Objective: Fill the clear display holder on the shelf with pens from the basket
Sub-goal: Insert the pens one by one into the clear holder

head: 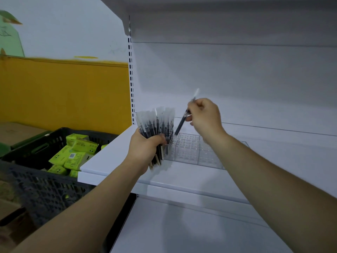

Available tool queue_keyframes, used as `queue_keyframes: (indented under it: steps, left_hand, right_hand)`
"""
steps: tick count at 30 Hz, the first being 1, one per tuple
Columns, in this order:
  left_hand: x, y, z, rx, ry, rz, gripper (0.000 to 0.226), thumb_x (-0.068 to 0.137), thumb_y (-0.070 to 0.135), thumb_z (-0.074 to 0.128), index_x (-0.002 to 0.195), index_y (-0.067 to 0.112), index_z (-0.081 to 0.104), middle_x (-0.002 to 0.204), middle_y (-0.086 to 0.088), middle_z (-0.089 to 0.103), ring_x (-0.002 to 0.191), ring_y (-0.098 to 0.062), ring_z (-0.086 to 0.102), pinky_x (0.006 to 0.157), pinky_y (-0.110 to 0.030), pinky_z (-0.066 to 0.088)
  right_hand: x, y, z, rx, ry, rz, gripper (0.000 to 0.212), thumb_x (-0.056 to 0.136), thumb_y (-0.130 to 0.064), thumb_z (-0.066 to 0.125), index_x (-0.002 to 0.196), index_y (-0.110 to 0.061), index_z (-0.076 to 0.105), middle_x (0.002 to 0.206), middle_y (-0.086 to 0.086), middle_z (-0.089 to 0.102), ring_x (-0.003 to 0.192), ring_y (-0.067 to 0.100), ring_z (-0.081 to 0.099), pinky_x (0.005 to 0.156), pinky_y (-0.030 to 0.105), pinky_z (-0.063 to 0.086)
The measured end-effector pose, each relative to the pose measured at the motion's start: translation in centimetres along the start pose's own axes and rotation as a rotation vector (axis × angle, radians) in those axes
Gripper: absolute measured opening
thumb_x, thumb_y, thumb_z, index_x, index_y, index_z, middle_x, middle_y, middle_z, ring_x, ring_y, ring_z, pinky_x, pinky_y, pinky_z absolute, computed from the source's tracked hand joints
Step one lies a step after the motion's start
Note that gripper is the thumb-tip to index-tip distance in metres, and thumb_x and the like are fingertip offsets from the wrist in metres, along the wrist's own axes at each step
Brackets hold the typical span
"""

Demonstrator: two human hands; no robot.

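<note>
Pinching tilted pen (182,123) in my right grip (202,115), tip near holder (189,148) below; may miss slot. Bundle (156,121) clutched in my left grip (145,148) could slip.

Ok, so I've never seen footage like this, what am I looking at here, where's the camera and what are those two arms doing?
There is no machine here: the two arms belong to a person working bare-handed. The single picture comes from a wide-angle camera worn on their head, looking forward and down, so you see roughly what they see. The left hand grips a bundle of pens, held upright. The right hand pinches a single pen, tilted, its lower end down at the far left corner of the clear display holder; whether it sits in a slot yet I cannot tell. The holder lies on a white shelf. To the left stands a dark basket holding green packs.
</note>
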State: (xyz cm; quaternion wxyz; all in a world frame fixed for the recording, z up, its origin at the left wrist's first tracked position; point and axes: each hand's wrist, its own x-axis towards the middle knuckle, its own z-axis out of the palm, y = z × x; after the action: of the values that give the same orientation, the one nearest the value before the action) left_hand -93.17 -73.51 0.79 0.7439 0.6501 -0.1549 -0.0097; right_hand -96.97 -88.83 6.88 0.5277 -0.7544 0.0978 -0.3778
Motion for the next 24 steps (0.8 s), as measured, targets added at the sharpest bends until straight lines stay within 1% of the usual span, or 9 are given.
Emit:
queue_keyframes:
  steps: [3,5,7,10,13,17,18,21,24]
  left_hand:
    - [0.1,-0.4,-0.1,0.030,-0.006,-0.009,0.023,0.080,0.000,0.069,0.091,0.020,0.066,0.089,-0.005,0.072,0.092,-0.031,0.067,0.083,-0.041,0.054]
    - [0.2,-0.6,0.1,0.049,-0.007,-0.018,0.025,0.079,-0.001,0.069,0.090,0.021,0.067,0.090,-0.006,0.072,0.092,-0.032,0.067,0.085,-0.043,0.055]
    - [0.5,-0.8,0.2,0.062,-0.006,-0.028,0.023,0.079,0.000,0.068,0.089,0.021,0.067,0.087,-0.005,0.073,0.087,-0.031,0.068,0.083,-0.042,0.056]
    - [0.8,-1.1,0.3,0.070,-0.018,-0.030,0.019,0.082,0.002,0.068,0.092,0.017,0.069,0.080,-0.004,0.072,0.076,-0.025,0.068,0.077,-0.039,0.056]
    - [0.9,-1.4,0.3,0.088,-0.014,-0.035,0.020,0.083,0.002,0.066,0.100,0.013,0.068,0.083,-0.004,0.072,0.077,-0.023,0.068,0.077,-0.037,0.056]
    - [1.0,-1.5,0.0,0.071,-0.028,-0.048,0.021,0.084,-0.003,0.062,0.101,0.009,0.067,0.081,-0.006,0.071,0.072,-0.022,0.067,0.076,-0.035,0.056]
    - [1.1,-1.5,-0.1,0.069,-0.037,-0.047,0.021,0.084,-0.004,0.061,0.099,0.011,0.066,0.082,-0.006,0.070,0.071,-0.022,0.067,0.076,-0.035,0.056]
    - [1.2,-1.5,-0.2,0.075,-0.056,-0.035,0.024,0.084,-0.006,0.059,0.091,0.016,0.066,0.081,-0.004,0.070,0.070,-0.020,0.067,0.072,-0.032,0.055]
    - [1.1,-1.4,-0.1,0.114,-0.059,-0.015,0.031,0.083,-0.007,0.057,0.082,0.023,0.064,0.073,0.000,0.070,0.075,-0.023,0.068,0.068,-0.031,0.055]
  right_hand:
    - [1.7,0.8,-0.7,-0.006,0.070,-0.030,0.007,0.097,-0.020,0.051,0.103,-0.021,0.055,0.085,0.000,0.065,0.070,0.018,0.065,0.064,0.032,0.055]
    - [2.3,1.8,-0.5,-0.034,0.062,-0.035,0.009,0.097,-0.020,0.051,0.104,-0.025,0.053,0.084,-0.003,0.064,0.079,0.024,0.067,0.072,0.040,0.057]
    - [2.7,2.6,0.0,-0.049,0.040,-0.033,0.007,0.097,-0.020,0.051,0.101,-0.026,0.053,0.083,-0.004,0.063,0.083,0.026,0.067,0.075,0.043,0.057]
    - [3.3,3.6,0.9,-0.079,0.005,-0.012,0.006,0.097,-0.019,0.051,0.100,-0.024,0.052,0.083,-0.003,0.063,0.084,0.025,0.067,0.077,0.043,0.058]
    - [3.7,4.5,1.6,-0.083,-0.019,0.017,0.006,0.097,-0.019,0.051,0.101,-0.024,0.052,0.083,-0.001,0.063,0.084,0.024,0.068,0.077,0.043,0.058]
    - [3.9,5.2,2.2,-0.118,-0.043,-0.001,0.007,0.098,-0.020,0.050,0.102,-0.025,0.052,0.082,-0.002,0.062,0.085,0.024,0.068,0.075,0.041,0.058]
    - [4.0,5.3,2.3,-0.122,-0.034,-0.011,0.006,0.098,-0.021,0.050,0.102,-0.025,0.052,0.082,-0.002,0.062,0.084,0.024,0.068,0.073,0.040,0.057]
    - [4.4,5.2,2.3,-0.140,0.007,-0.062,0.006,0.098,-0.022,0.049,0.103,-0.026,0.050,0.079,-0.004,0.061,0.082,0.023,0.067,0.066,0.026,0.051]
    - [4.7,5.4,2.4,-0.161,0.000,-0.071,0.008,0.099,-0.021,0.049,0.106,-0.024,0.052,0.079,-0.004,0.061,0.084,0.023,0.067,0.071,0.029,0.050]
